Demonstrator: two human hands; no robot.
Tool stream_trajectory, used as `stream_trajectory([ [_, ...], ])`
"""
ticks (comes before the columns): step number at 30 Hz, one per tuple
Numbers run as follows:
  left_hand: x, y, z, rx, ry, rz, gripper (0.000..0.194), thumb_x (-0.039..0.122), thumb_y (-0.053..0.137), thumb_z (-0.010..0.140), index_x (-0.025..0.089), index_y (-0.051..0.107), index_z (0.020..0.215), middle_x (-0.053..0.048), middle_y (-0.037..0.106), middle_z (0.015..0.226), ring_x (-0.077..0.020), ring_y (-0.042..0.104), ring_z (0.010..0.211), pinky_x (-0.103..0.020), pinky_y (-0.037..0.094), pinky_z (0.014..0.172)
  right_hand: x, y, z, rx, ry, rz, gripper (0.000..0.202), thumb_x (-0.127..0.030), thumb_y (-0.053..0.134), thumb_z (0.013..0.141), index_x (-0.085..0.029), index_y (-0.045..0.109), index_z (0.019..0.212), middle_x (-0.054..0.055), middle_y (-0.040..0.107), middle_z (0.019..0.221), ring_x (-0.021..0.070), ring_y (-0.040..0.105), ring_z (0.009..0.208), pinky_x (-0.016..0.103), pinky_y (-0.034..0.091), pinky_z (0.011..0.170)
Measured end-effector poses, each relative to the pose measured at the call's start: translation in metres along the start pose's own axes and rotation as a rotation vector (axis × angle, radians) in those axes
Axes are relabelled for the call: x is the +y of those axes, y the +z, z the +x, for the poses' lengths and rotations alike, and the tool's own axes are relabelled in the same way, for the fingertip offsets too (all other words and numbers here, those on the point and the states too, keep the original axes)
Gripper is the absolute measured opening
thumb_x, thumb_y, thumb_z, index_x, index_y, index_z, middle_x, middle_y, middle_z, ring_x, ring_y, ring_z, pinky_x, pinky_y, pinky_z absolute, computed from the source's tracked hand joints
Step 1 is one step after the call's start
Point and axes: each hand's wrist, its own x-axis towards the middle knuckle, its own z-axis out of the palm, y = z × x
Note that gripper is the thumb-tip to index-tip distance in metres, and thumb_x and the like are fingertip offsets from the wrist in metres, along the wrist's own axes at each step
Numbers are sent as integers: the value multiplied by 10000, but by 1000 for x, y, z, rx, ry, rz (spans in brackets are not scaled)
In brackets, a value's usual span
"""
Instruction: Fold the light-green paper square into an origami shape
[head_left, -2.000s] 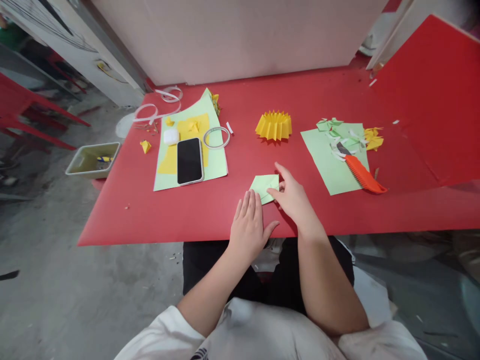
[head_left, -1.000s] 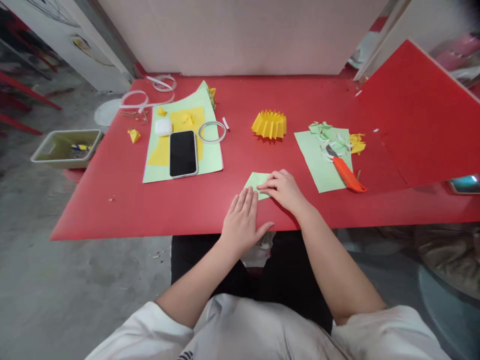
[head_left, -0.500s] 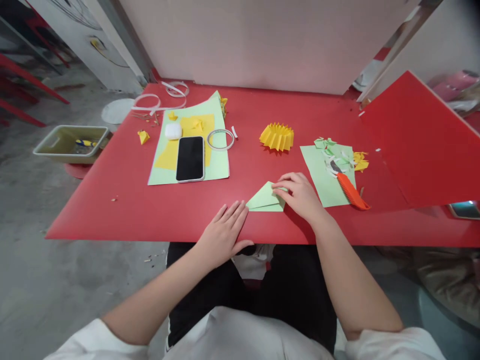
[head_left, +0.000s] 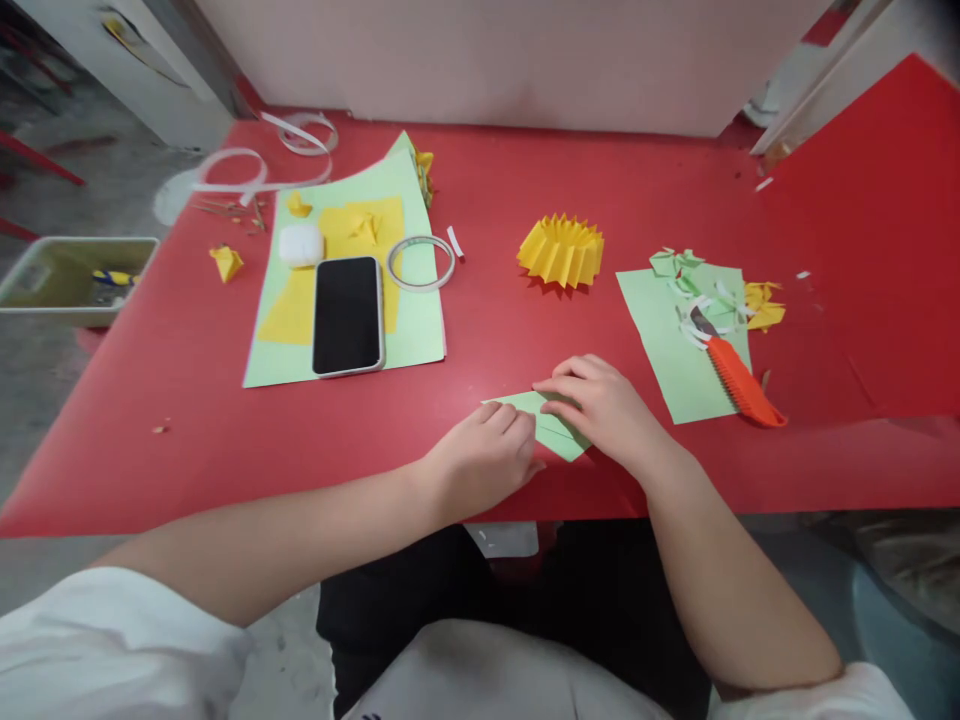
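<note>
Red table (head_left: 487, 310), green paper (head_left: 566, 438) under right grip (head_left: 604, 415)

Left forearm (head_left: 300, 540): extended inward at a shallow angle. Left hand (head_left: 484, 452): back upward, fingers curled, thumb directed right. Right forearm (head_left: 739, 570): slanted forward and inward. Right hand (head_left: 604, 412): back upward, fingers bent and directed left, thumb below index finger. Hands positioned just beside each other

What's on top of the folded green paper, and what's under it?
The left hand and right hand are over parts of the folded green paper. Red tabletop shows around it. The paper beneath the hands, and whatever lies directly under the paper, cannot be seen.
</note>
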Motion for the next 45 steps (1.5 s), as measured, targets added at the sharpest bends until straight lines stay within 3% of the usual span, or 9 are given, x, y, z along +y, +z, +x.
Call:
stream_trajectory([
  [8,-1,-3,1,36,-9,13,326,312,410,908,85,636,970,-101,625,871,-227,600,817,-371,482,759,5,-4,-2,71,-13,-43,196,-163,487,874,-175,669,801,39,611,781,161,487,770,283,385,644],
  [11,0,-6,-1,26,-76,-13,343,347,423,902,101,627,1027,-134,608,1081,-263,583,963,-393,475,831,0,-4,-5,95,-24,-84,228,-145,458,877,-181,660,779,46,597,755,158,464,737,284,344,605],
  [15,4,-4,-2,41,-125,-66,432,390,422,899,45,589,1097,-208,482,1313,-328,448,1223,-434,391,1005,-8,-3,-15,117,-32,-124,259,-146,417,886,-187,655,793,60,584,757,159,448,717,292,321,597],
  [26,-2,10,-6,46,-64,-87,413,342,433,904,30,558,1143,-229,542,1259,-307,510,1187,-417,429,991,-3,3,-25,130,-33,-72,209,-210,468,890,-199,676,878,71,659,905,188,516,818,304,417,636],
  [33,3,12,-8,109,-76,-92,364,276,429,909,23,575,1126,-214,573,1225,-310,539,1153,-432,456,969,0,5,-22,98,-14,1,230,-234,466,897,-210,680,976,58,646,872,171,542,814,289,434,664],
  [38,2,16,-9,140,-87,-98,337,256,433,902,46,593,1112,-197,583,1220,-295,539,1157,-435,471,958,-1,6,-21,94,37,7,254,-246,453,900,-245,703,943,55,632,851,172,542,815,287,424,658],
  [45,1,18,-10,184,-76,-140,324,246,453,892,54,596,1110,-186,603,1195,-296,544,1150,-445,467,964,9,2,-22,48,38,104,307,-110,449,863,-249,707,955,51,607,860,175,520,827,301,441,703],
])
